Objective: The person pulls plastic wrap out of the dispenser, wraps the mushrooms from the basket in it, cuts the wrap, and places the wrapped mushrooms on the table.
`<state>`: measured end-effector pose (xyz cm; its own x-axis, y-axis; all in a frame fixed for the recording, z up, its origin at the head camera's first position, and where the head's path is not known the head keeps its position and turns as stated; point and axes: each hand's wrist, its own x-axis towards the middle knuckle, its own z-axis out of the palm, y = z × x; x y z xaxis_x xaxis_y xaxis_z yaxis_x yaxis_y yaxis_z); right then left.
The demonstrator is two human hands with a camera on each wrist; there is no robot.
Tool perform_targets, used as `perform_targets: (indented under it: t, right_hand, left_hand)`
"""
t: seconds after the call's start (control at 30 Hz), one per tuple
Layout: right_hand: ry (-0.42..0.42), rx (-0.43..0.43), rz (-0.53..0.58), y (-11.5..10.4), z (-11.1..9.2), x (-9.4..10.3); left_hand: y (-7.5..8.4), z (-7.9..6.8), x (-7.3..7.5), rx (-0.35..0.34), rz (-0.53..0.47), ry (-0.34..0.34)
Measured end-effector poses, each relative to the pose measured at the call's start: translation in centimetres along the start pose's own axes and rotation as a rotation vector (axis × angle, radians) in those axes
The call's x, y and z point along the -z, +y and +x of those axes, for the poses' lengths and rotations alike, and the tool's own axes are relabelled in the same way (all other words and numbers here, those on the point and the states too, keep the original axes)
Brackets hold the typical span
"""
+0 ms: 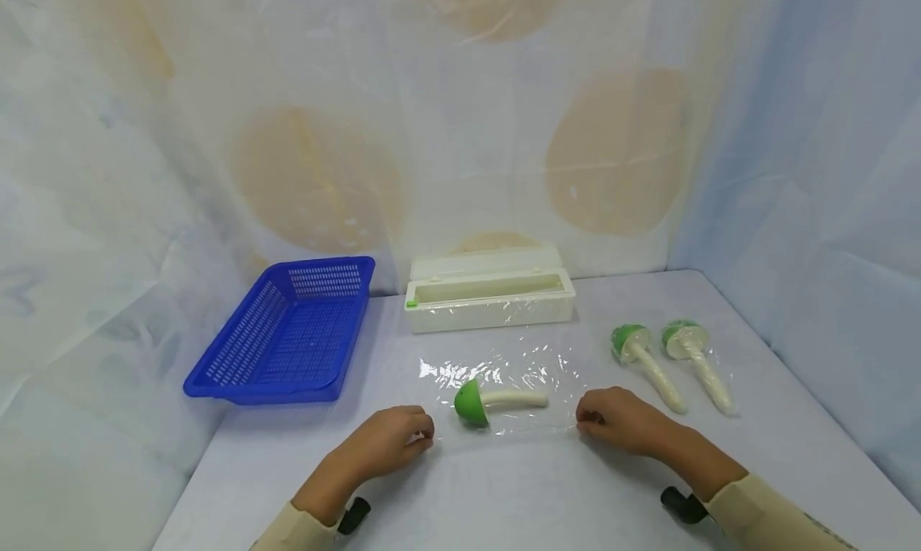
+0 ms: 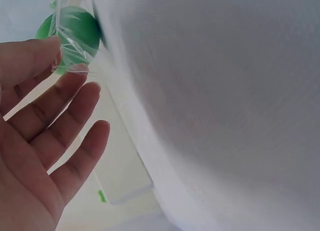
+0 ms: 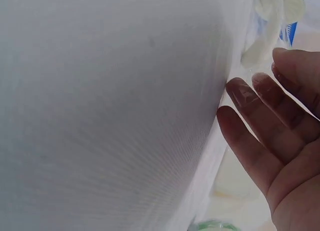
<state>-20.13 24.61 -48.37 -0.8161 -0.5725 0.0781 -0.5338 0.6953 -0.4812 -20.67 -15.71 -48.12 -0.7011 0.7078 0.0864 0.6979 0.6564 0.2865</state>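
A toy mushroom point(image 1: 471, 403) with a green cap and pale stem lies sideways on a sheet of clear cling film point(image 1: 536, 367) spread on the table. My left hand point(image 1: 396, 439) pinches the film's near left corner between thumb and index finger, beside the green cap point(image 2: 80, 33); its other fingers are spread apart in the left wrist view. At the near right corner, my right hand point(image 1: 622, 421) holds the film between thumb and forefinger, close to the stem's end. Clear film clings to the fingertips point(image 3: 245, 95) in the right wrist view.
Behind the film stands a white cling film box point(image 1: 489, 315), its lid raised. A blue basket point(image 1: 345, 339) sits at the left. Two film-wrapped mushrooms lie at the right, one point(image 1: 655, 371) nearer and one point(image 1: 705, 363) farther right. Patterned curtains point(image 1: 475, 135) enclose the table.
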Motion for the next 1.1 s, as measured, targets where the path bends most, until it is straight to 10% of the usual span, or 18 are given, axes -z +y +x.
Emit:
perform_targets:
  t: [0.27, 0.5, 1.1]
  right_hand:
    - [0.027, 0.023, 0.005, 0.6, 0.0, 0.0]
    - [0.032, -0.018, 0.013, 0.7, 0.4, 0.3]
    - [-0.04, -0.207, 0.198, 2.3, 3.8, 0.0]
  left_hand:
    - [-0.4, 0.0, -0.1, 0.005, -0.019, 0.072]
    - [-1.5, 0.7, -0.3, 0.112, -0.256, 0.097]
    - [-4.7, 4.5, -0.4, 0.26, -0.523, -0.032]
